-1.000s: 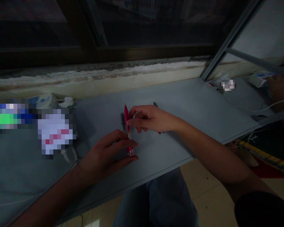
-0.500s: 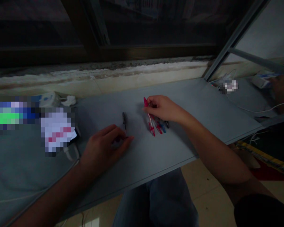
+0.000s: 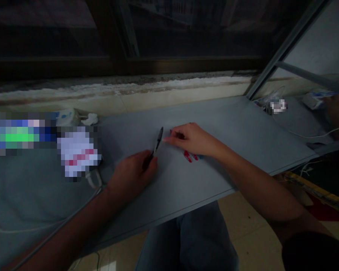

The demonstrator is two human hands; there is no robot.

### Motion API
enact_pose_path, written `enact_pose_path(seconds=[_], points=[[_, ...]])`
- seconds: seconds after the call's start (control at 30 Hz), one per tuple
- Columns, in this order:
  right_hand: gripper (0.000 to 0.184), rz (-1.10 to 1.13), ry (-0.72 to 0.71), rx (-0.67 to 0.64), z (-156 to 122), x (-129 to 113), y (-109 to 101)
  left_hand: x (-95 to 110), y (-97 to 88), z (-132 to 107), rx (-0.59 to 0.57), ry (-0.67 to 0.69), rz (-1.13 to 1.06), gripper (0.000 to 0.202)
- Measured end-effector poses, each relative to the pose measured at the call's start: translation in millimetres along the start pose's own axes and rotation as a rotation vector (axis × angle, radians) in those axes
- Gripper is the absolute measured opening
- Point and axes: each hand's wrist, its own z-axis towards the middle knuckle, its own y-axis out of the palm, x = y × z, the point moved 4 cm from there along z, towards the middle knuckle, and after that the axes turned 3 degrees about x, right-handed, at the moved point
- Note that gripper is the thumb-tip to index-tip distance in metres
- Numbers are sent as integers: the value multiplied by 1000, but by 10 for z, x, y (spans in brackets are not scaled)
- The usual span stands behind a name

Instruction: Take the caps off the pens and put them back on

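1. Jeans point(image 3: 186, 241) just below the near edge of the tabletop.
2. Left hand point(image 3: 132, 173): fingers point(image 3: 149, 165) closed around a black pen point(image 3: 157, 142), slanting toward the far right.
3. Right hand point(image 3: 192, 139): fingers point(image 3: 172, 138) loosely curled, just beside the black pen; any grip impossible to tell.
4. Red and blue pens point(image 3: 190, 157) partly under the right hand, lying on the grey tabletop point(image 3: 228, 128).
5. Farthest, a window sill point(image 3: 115, 90) and a dark window frame point(image 3: 110, 37).

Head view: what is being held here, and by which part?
The left hand grips a black pen by its lower end; the right hand seems to hold nothing.
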Motion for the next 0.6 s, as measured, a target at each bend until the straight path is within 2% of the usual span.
enact_pose_path(seconds=[0.1,0.23,0.37,0.47,0.6], points=[[59,225,92,-110,-29,-50,136,74,-1,-26,-5,163,-187,29],[62,568,144,-129,-27,-77,205,172,10,-88,-55,354,-268,25],[62,693,172,-172,-13,-91,236,119,-30,-89,56,342,-203,20],[61,735,208,-124,-11,-102,229,83,-72,-75,149,295,-98,26],[60,765,225,-65,-31,-153,221,146,-153,-97,289,367,96,33]])
